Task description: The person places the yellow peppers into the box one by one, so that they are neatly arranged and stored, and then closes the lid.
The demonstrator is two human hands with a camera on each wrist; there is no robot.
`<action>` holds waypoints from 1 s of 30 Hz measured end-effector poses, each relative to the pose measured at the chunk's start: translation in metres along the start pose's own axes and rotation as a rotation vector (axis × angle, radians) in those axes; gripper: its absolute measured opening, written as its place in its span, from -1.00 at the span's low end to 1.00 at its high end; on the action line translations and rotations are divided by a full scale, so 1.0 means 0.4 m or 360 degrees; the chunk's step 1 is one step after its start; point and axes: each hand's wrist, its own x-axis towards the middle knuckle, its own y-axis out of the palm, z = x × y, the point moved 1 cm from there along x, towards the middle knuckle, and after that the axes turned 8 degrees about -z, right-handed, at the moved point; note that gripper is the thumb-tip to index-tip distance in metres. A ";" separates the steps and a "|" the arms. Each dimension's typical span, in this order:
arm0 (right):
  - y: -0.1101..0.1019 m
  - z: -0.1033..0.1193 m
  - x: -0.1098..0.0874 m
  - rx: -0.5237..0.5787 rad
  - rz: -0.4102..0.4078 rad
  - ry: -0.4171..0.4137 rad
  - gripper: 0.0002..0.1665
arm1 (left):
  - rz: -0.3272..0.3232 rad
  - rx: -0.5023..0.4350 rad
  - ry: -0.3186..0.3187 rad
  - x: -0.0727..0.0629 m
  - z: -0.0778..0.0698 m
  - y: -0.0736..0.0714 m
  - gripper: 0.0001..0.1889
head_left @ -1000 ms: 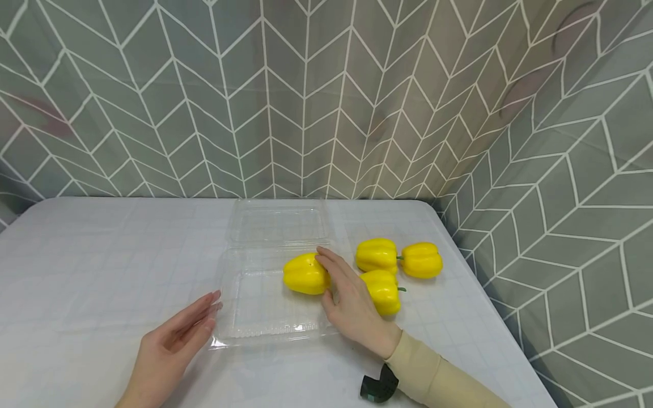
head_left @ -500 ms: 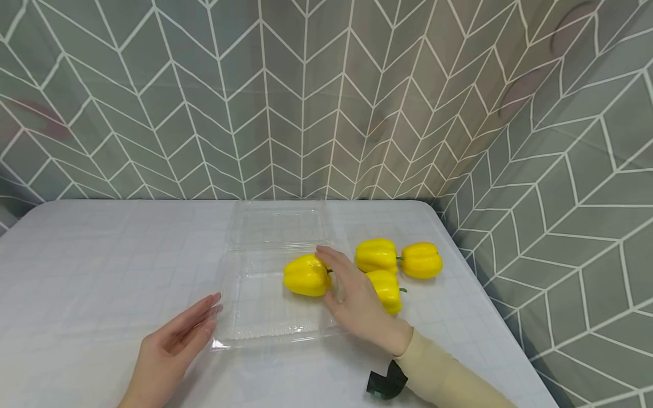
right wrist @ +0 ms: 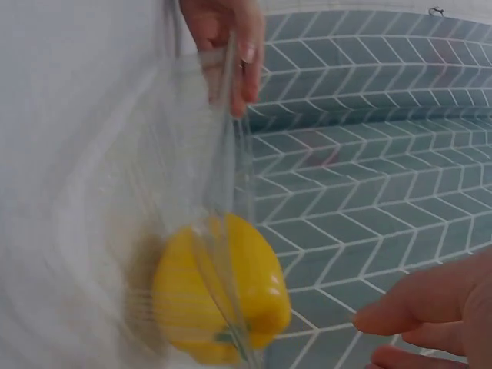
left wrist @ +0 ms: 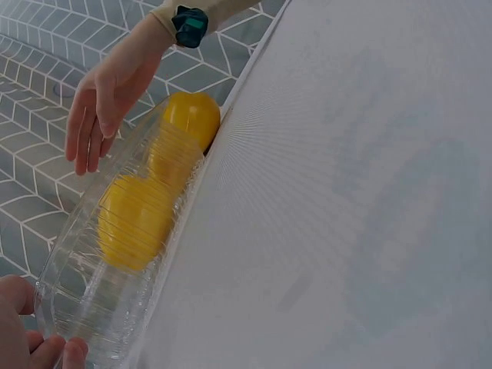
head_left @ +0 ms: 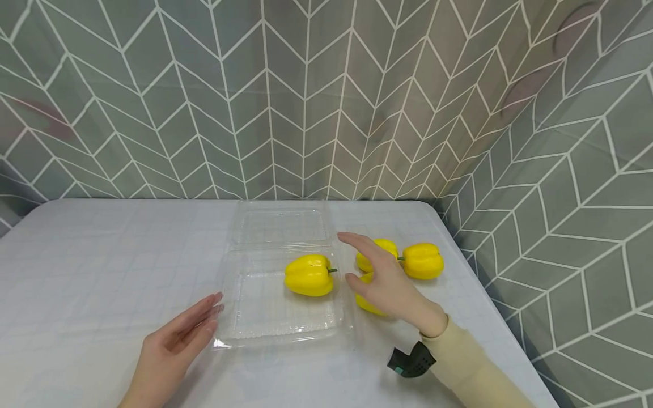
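Bare right hand (head_left: pixel 391 286) is the closer one, grip loosely spread and empty, with the glossy yellow bell pepper in the clear plastic tray (head_left: pixel 255 300) lying just left, stem (head_left: pixel 333 270) pointing its way.

Clear plastic box (left wrist: pixel 73 304), ribbed wall, stands on a white tablecloth (left wrist: pixel 330 192). Left hand (left wrist: pixel 14 334), partly in frame, touches the near end with its fingertips. Yellow peppers: the front pepper (left wrist: pixel 134 223) shows through the box wall; the rear pepper (left wrist: pixel 194 119) sits at the far end. Right hand (left wrist: pixel 108 92), fingers extended, holds nothing. Beige sleeve (left wrist: pixel 219 9); dark wrist device (left wrist: pixel 191 27), green patch. Patterned curtain (left wrist: pixel 27 192) behind.
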 end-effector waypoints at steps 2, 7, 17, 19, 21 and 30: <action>-0.017 -0.006 0.003 -0.0026 0.0015 0.0013 -0.17 | 0.0006 0.0018 0.0006 0.001 -0.001 0.000 -0.52; -0.057 -0.021 0.008 -0.0040 0.0033 0.0059 -0.17 | 0.0013 0.0023 0.0008 0.002 -0.002 0.001 -0.52; -0.112 -0.057 0.017 -0.0158 0.0085 0.0077 -0.17 | 0.0017 0.0011 -0.0013 0.002 -0.001 -0.002 -0.52; -0.119 -0.064 0.017 -0.0181 0.0098 0.0081 -0.18 | 0.0017 0.0017 -0.0032 0.001 -0.002 -0.003 -0.52; -0.126 -0.070 0.017 -0.0203 0.0108 0.0090 -0.18 | 0.0021 0.0054 -0.0053 0.001 -0.001 -0.005 -0.52; -0.163 -0.090 0.016 -0.0280 0.0148 0.0163 -0.17 | 0.0023 0.0125 -0.0119 0.002 -0.001 -0.008 -0.50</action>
